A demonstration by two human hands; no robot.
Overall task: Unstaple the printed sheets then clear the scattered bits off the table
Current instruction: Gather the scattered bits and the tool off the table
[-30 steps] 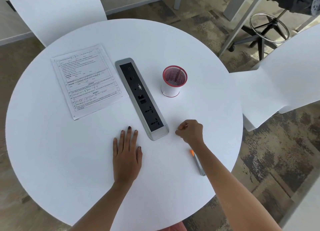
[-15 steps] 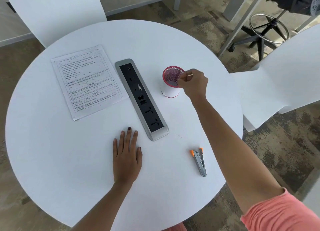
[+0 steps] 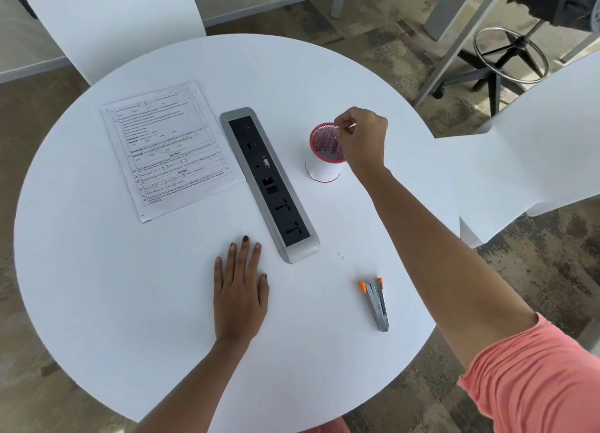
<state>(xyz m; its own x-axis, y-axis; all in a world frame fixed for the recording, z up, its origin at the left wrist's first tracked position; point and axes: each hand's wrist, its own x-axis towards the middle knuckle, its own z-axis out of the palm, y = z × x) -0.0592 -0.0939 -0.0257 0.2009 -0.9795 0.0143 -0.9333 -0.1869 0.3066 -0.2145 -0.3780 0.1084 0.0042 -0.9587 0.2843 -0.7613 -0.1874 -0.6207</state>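
Observation:
The printed sheets (image 3: 168, 150) lie flat at the left back of the round white table (image 3: 130, 302). A red-rimmed mesh cup (image 3: 323, 168) stands right of the power strip. My right hand (image 3: 363, 137) hovers over the cup's rim, fingertips pinched together; whether a bit is between them I cannot tell. My left hand (image 3: 240, 293) rests flat on the table, fingers spread. Two tiny pale bits (image 3: 340, 255) lie near the strip's front end. A metal staple remover with orange tips (image 3: 376, 302) lies at the front right.
A grey and black power strip (image 3: 269, 185) runs diagonally across the table's middle. White chairs stand at the back left (image 3: 107, 20) and at the right (image 3: 526, 159). A stool base (image 3: 506, 59) stands on the carpet beyond.
My right hand rose from the table near the strip's front end and went to the mesh cup, where it now hovers over the rim. The left hand stayed still.

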